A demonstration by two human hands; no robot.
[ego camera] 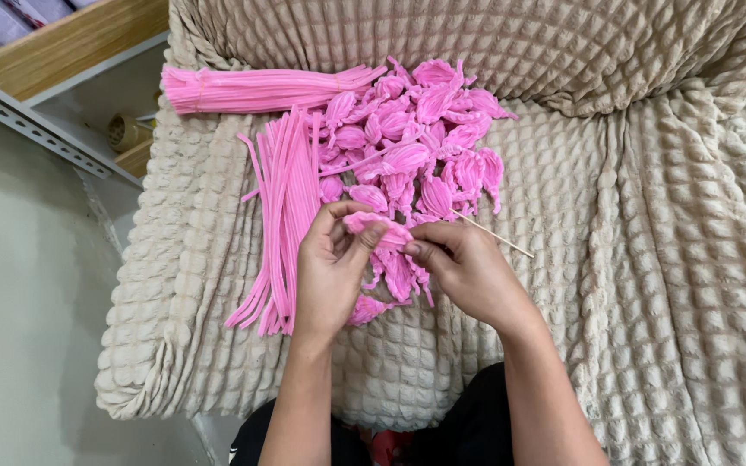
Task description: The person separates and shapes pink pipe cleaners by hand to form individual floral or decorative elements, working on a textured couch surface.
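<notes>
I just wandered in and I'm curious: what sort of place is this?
Probably a home craft corner. A seat under a quilted beige cover serves as the worktop, heaped with pink pipe cleaners and finished petals, beside a wooden shelf.

Beige bubble-textured sofa cover (649, 259), pale floor (19, 302), wooden shelf (71, 39) on perhaps metal rail (28, 125)

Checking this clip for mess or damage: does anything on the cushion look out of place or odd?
Nothing stands out. The left hand and right hand pinch a pink petal piece; finished petals lie heaped, loose pipe cleaners and a tied bundle beside them on the beige cover.
</notes>
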